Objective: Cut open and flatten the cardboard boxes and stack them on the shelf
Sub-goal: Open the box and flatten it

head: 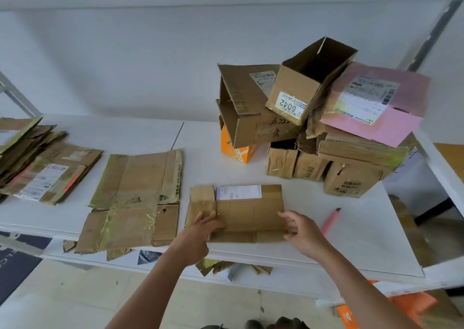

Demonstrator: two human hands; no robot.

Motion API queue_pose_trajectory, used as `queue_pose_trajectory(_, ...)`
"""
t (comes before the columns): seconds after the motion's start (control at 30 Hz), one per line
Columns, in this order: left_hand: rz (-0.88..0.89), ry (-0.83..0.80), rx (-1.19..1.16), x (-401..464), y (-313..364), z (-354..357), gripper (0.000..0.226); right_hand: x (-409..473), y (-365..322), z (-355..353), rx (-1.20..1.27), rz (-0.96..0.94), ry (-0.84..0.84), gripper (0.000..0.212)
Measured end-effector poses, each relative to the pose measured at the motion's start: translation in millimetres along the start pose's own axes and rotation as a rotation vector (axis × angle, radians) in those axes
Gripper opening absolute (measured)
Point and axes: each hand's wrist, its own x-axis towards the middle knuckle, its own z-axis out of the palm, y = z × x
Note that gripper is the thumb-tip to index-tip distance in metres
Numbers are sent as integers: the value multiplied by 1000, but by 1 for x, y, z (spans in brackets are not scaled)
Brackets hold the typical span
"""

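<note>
The person is standing at the white tabletop (208, 137), holding a flattened box (241, 213) near its front edge: the left hand (198, 235) is gripping the box's left end, thumb on top, and the right hand (301, 230) is pinching its right end, fingers curled round the edge. This box looks cut open and pressed flat already, label side up. Just left of it another flat sheet (135, 198) is lying, and well beyond that, at the far left, a stack (37, 163) of flattened cardboard is waiting. Behind and to the right of the held box a pile (321, 122) of uncut boxes is leaning together, so I judge the job roughly half done. A pink cutter (330, 222) is lying just right of the box, touching neither hand.
</note>
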Motion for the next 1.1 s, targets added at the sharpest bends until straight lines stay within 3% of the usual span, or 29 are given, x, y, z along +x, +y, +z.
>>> queue_pose_trajectory(0.1,-27,-55,73,4,6,4,65,8,-8,-3,-333,-37,180,44)
queue_pose_trajectory(0.17,-49,-38,73,6,10,3,45,18,-23,2,-335,-124,284,44)
queue_pose_trajectory(0.23,-67,-2,107,9,12,2,34,29,-35,17,-292,-237,171,44)
queue_pose_trajectory(0.3,-120,23,117,13,15,3,33,40,-34,36,-440,-261,6,55)
queue_pose_trajectory(0.37,-197,104,22,18,17,3,26,48,-20,50,-666,-224,-22,59)
queue_pose_trajectory(0.43,-257,232,-108,21,18,1,11,52,-10,56,-737,-202,-17,59)
queue_pose_trajectory(0.47,-277,278,-146,23,15,3,17,53,-9,57,-748,-202,-24,60)
queue_pose_trajectory(0.53,-308,267,-153,29,7,13,58,53,-8,58,-772,-205,-27,60)
queue_pose_trajectory(0.6,-350,231,-175,33,4,21,83,55,-9,57,-787,-206,-24,61)
queue_pose_trajectory(0.77,-591,278,-300,41,8,14,108,60,-13,50,-745,-182,-93,64)
queue_pose_trajectory(0.9,-688,299,-376,46,8,3,126,62,-16,46,-646,-191,-112,66)
queue_pose_trajectory(1.0,-739,310,-504,43,-1,0,117,61,-18,43,-599,-209,-105,68)
queue_pose_trajectory(1.1,-623,368,-625,38,-9,-3,92,68,-29,33,-631,-254,-23,96)
